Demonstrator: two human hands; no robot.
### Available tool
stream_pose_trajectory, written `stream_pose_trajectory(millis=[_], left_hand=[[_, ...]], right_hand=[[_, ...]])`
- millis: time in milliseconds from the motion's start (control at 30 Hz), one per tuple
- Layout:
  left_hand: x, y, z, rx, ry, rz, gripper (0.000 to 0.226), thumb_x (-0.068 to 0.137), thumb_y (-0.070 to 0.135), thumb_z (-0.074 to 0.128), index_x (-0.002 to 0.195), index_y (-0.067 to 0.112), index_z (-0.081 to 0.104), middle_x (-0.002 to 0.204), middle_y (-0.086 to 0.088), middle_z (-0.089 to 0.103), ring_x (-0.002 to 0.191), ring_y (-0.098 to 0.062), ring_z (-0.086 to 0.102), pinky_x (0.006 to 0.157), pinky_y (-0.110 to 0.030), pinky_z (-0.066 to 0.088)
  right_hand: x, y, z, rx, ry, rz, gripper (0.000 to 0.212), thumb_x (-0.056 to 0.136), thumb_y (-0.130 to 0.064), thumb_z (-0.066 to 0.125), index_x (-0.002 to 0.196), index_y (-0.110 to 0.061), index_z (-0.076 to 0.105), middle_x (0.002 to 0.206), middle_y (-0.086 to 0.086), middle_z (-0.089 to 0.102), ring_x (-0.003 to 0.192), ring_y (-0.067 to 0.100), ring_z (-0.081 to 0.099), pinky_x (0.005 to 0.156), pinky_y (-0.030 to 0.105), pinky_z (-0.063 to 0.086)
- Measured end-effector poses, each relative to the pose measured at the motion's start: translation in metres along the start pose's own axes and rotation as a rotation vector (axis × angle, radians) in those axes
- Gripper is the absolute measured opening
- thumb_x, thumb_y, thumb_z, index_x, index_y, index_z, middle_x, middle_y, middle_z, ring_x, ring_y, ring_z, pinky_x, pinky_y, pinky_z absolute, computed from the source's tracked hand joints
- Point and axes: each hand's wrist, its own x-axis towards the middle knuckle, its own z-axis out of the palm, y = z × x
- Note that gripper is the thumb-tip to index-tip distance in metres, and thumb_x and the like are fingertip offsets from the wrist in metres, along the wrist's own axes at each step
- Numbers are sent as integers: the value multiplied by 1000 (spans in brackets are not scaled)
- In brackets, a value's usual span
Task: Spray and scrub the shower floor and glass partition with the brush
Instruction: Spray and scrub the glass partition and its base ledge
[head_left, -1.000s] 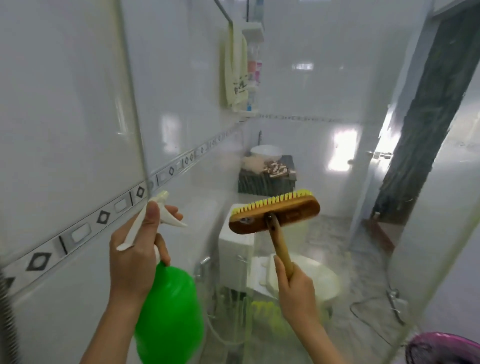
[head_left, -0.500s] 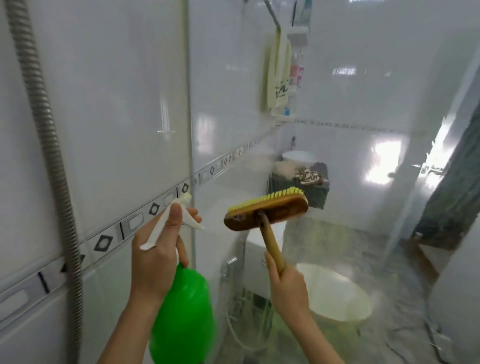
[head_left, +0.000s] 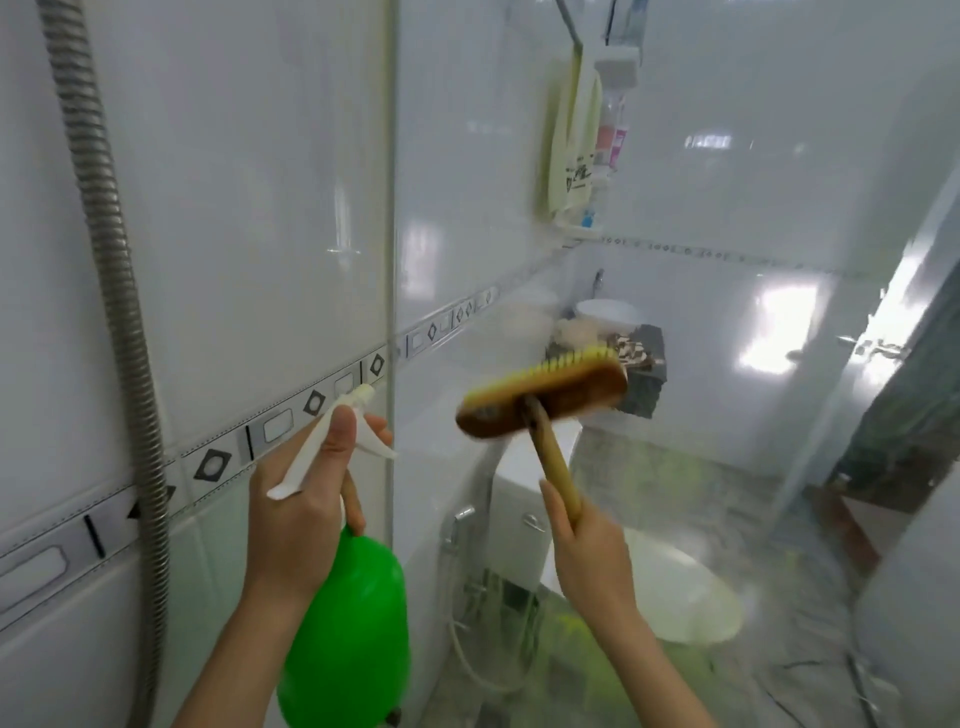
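Up at the glass (head_left: 467, 208), brush (head_left: 540, 400) lies crosswise, handle slanting down into right hand's (head_left: 587, 561) curled fingers. Meanwhile left hand (head_left: 301, 499) grips bottle (head_left: 348, 623).

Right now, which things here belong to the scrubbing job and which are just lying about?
Job: green plastic spray bottle, left hand; wooden yellow-bristled brush, right hand; glass partition.
Idle: metal shower hose, cream hanging towel, white toilet.

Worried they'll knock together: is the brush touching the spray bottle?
Apart. The head view shows a plain gap between the brush and the spray bottle.
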Motion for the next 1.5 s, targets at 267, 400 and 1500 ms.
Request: stream_pose_trajectory(millis=[267,400,1500], left_hand=[[-5,8,41,-45,-54,15,50,92,64,46,90,25,78,82,-24,72,40,-25,49,42,-22,42],[-10,12,62,-37,-73,20,56,89,68,44,89,24,78,79,-24,72,39,-23,50,48,-28,45],[-69,-18,165,19,-322,-158,53,91,59,60,72,11,74,58,-4,68,35,-8,47,42,-24,40]], right_hand=[[33,-1,-56,113,145,-98,65,82,-72,34,67,-12,53,54,0,51,47,13,48,46,31,40],[-33,63,-58,4,160,128,57,75,-72,31,60,-20,49,54,-2,54,51,14,53,50,35,43],[21,30,-216,290,415,11,59,82,-69,33,54,-18,38,48,3,34,42,17,35,45,28,31]])
